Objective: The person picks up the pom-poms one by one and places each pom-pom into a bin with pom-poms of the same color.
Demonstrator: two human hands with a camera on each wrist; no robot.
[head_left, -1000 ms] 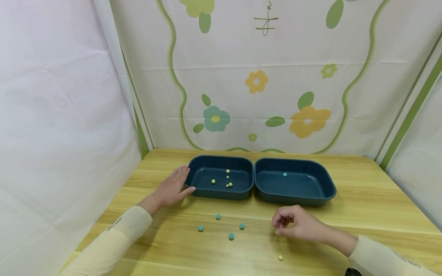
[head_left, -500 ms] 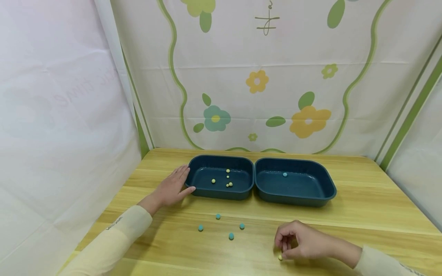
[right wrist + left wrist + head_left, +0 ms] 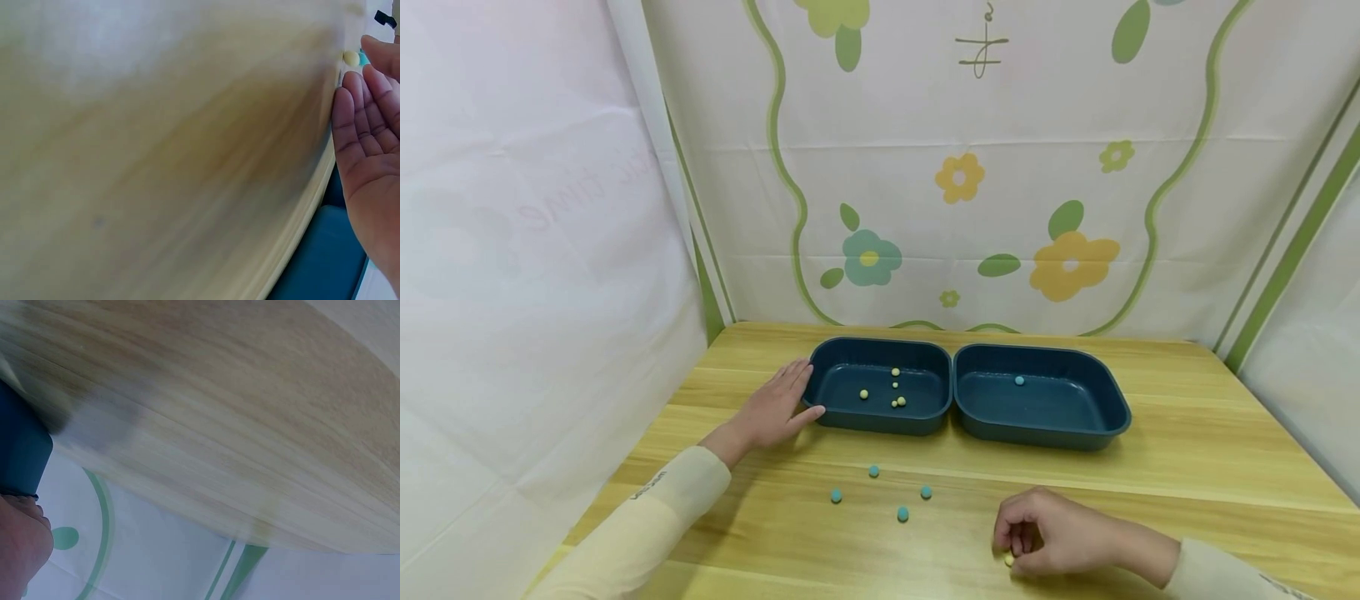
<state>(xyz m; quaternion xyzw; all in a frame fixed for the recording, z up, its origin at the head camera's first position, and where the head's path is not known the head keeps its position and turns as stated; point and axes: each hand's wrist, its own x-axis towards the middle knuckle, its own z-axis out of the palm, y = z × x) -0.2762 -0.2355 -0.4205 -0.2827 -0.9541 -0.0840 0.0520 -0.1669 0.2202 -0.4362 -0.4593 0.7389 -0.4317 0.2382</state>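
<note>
Left hand [image 3: 767, 412]: fingers straight, thumb held apart, at the left end of the left tray and holding nothing. Light steadying contact there suits the work; any push could shift the tray.

Left tray [image 3: 880, 422]: dark blue, rounded corners. Contents, five yellow balls [image 3: 864, 394] of differing size, two of them side by side.

Loose blue balls [image 3: 903, 514]: four, set apart from one another on the wood-grain table [image 3: 1195, 467], in front of the left tray.

Right tray [image 3: 1037, 435]: dark blue, close beside the left one. Contents, one blue ball [image 3: 1019, 381].

Loose yellow ball [image 3: 1009, 561]: one, on the table nearer the person than the right tray, at the tips of the right thumb and forefinger.

Right hand [image 3: 1060, 533]: fingers curled, thumb and forefinger brought to either side of the loose yellow ball. Whether they already pinch it cannot be told; the right wrist view shows the ball right by the fingertips. Good practice, in judgement: tips low against the table, one to each side of the ball's middle, squeezing evenly and gently, since an off-centre pinch would likely send so small and round a thing rolling.
</note>
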